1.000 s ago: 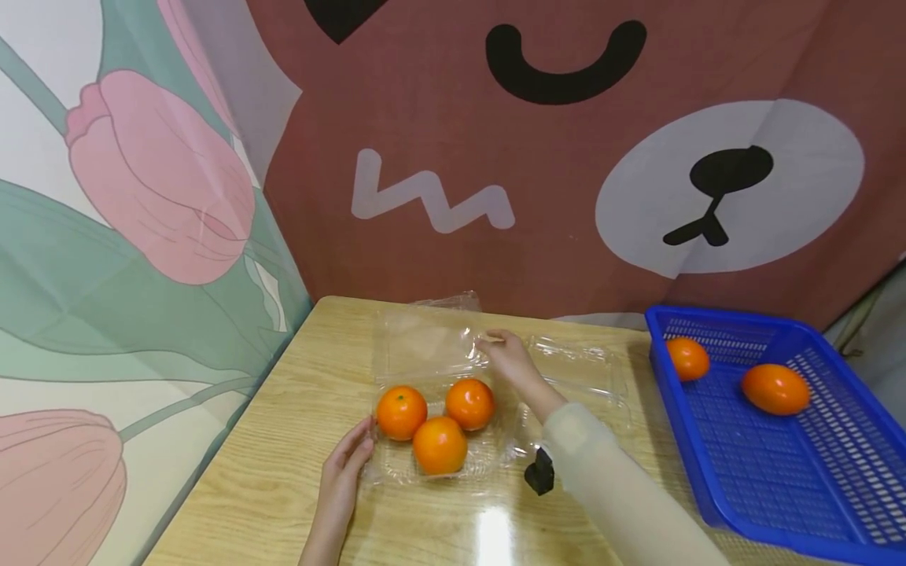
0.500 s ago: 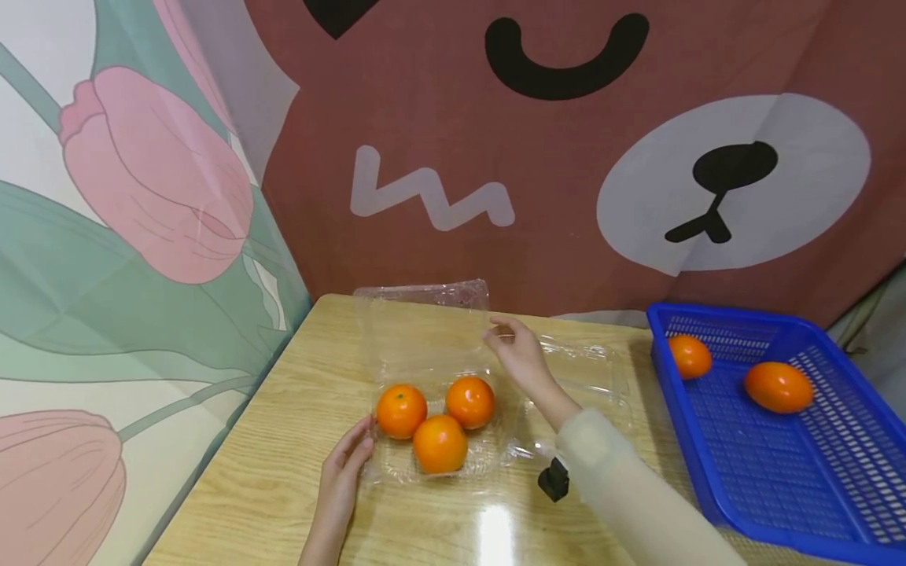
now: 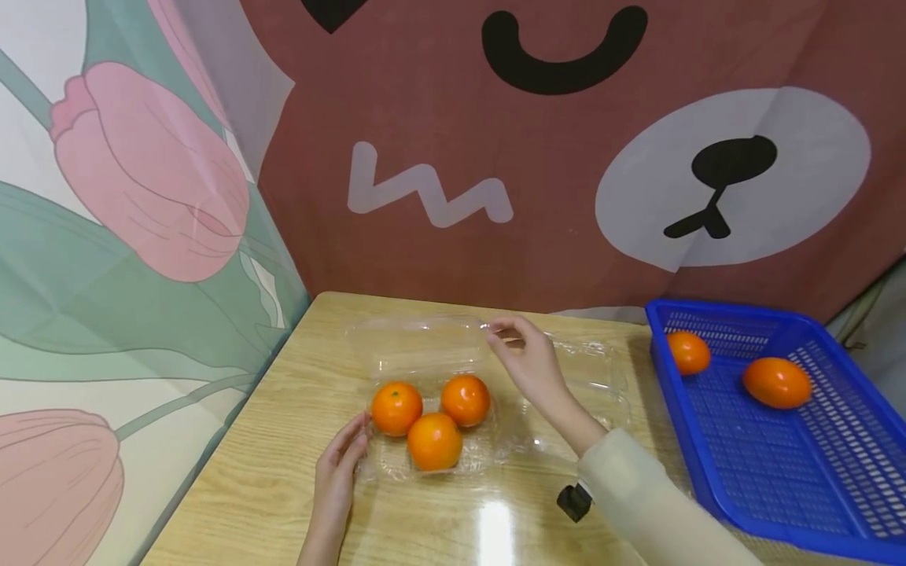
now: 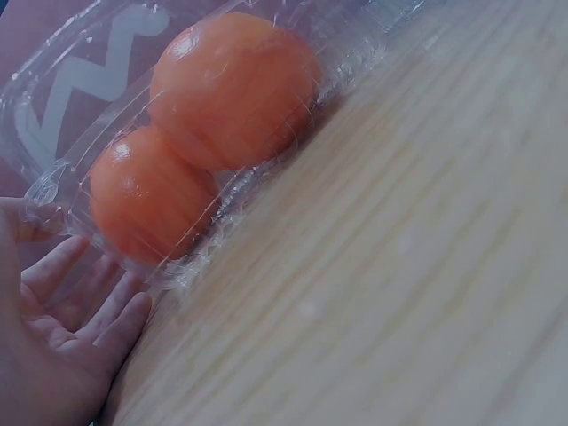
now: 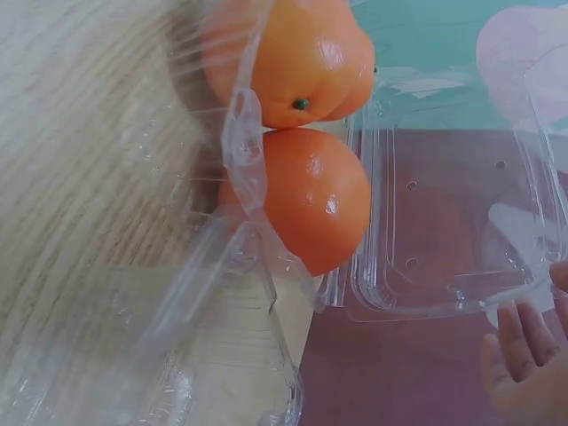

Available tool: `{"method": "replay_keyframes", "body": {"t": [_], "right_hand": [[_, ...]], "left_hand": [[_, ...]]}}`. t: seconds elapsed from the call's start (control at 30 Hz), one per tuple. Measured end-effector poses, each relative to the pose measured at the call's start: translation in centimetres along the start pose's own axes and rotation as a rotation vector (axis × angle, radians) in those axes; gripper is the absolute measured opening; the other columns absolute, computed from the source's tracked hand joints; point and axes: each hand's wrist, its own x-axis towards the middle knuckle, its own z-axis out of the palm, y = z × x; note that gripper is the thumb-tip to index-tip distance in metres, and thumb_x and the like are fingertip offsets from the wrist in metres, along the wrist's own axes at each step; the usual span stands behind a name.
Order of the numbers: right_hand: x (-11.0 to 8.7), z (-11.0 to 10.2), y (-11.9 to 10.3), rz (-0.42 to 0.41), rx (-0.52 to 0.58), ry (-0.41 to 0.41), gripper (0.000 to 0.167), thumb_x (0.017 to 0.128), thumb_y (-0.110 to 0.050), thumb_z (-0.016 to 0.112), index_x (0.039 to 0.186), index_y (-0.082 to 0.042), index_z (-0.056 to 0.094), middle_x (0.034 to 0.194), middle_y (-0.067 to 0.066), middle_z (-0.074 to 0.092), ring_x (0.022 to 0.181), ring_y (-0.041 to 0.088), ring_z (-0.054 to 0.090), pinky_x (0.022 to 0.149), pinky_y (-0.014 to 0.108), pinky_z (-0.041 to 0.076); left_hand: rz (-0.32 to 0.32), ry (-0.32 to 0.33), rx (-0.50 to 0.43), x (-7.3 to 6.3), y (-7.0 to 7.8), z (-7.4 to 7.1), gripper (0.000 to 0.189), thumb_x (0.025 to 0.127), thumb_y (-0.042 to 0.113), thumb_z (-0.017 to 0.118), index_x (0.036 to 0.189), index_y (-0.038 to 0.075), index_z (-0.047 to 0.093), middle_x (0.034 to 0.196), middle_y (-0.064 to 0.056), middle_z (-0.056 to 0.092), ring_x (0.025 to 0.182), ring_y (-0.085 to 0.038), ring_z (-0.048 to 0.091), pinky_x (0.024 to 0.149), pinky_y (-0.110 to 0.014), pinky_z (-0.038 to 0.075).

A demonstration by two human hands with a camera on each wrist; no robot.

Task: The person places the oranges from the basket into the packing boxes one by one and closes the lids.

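Observation:
Three oranges, one at the left, one at the right and one in front, sit in a clear plastic clamshell box. Its hinged lid stands raised behind them. My right hand pinches the lid's right corner between thumb and fingers; in the right wrist view the fingers lie along that corner. My left hand rests at the box's left side, and the left wrist view shows its fingers extended against the plastic wall.
Another clear plastic container lies to the right of the box, partly behind my right arm. A blue basket at the table's right holds an orange and a longer orange fruit. A printed cloth hangs behind the table.
The lid has been swung, first rising at the back, and now leans at a different angle. My right hand has shifted slightly right with it. The left hand stays at the box's side.

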Motion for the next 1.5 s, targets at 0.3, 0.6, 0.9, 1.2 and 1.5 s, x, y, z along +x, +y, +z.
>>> {"method": "replay_keyframes", "body": {"t": [0.3, 0.6, 0.9, 1.2, 1.5], "right_hand": [[-3.4, -1.1, 0.2, -0.041, -0.076, -0.029, 0.009, 0.089, -0.003, 0.073, 0.098, -0.005, 0.073, 0.102, 0.004, 0.069, 0.095, 0.020, 0.063, 0.086, 0.046, 0.053], [-6.8, -1.7, 1.4, -0.130, -0.260, -0.098, 0.016, 0.084, -0.005, 0.078, 0.094, -0.017, 0.073, 0.109, -0.001, 0.068, 0.106, 0.019, 0.063, 0.091, 0.042, 0.054], [-9.2, -2.2, 2.7, -0.426, -0.485, -0.144, 0.026, 0.075, -0.001, 0.085, 0.091, -0.014, 0.070, 0.110, 0.002, 0.065, 0.104, 0.019, 0.063, 0.087, 0.032, 0.056], [-10.2, -1.9, 3.9, -0.681, -0.593, -0.137, 0.023, 0.072, -0.004, 0.084, 0.088, -0.010, 0.069, 0.101, 0.004, 0.066, 0.094, 0.020, 0.064, 0.083, 0.035, 0.056], [-11.4, -1.6, 4.8, -0.673, -0.579, -0.157, 0.024, 0.071, 0.000, 0.084, 0.088, -0.009, 0.069, 0.100, 0.006, 0.066, 0.090, 0.019, 0.064, 0.078, 0.032, 0.058]], "left_hand": [[-0.022, 0.016, 0.010, 0.0, 0.2, 0.0, 0.042, 0.102, 0.013, 0.055, 0.138, -0.007, 0.052, 0.140, -0.019, 0.054, 0.111, -0.002, 0.061, 0.088, -0.015, 0.048], [-0.034, 0.040, 0.023, -0.1, 0.4, 0.2, 0.040, 0.101, 0.012, 0.056, 0.135, -0.008, 0.054, 0.134, -0.012, 0.061, 0.109, 0.000, 0.060, 0.088, -0.013, 0.048], [-0.128, 0.111, -0.029, 0.1, 0.7, -0.1, 0.033, 0.101, 0.009, 0.054, 0.125, -0.012, 0.061, 0.102, 0.012, 0.069, 0.091, 0.003, 0.061, 0.080, -0.014, 0.050], [-0.239, 0.059, 0.050, -0.3, 2.2, -1.1, 0.044, 0.107, 0.020, 0.040, 0.130, -0.013, 0.056, 0.104, 0.004, 0.070, 0.082, -0.002, 0.060, 0.072, -0.017, 0.053], [-0.238, -0.063, 0.161, -1.6, 4.1, -1.6, 0.049, 0.104, 0.026, 0.049, 0.135, -0.012, 0.052, 0.115, -0.007, 0.068, 0.089, -0.007, 0.062, 0.077, -0.023, 0.054]]}}
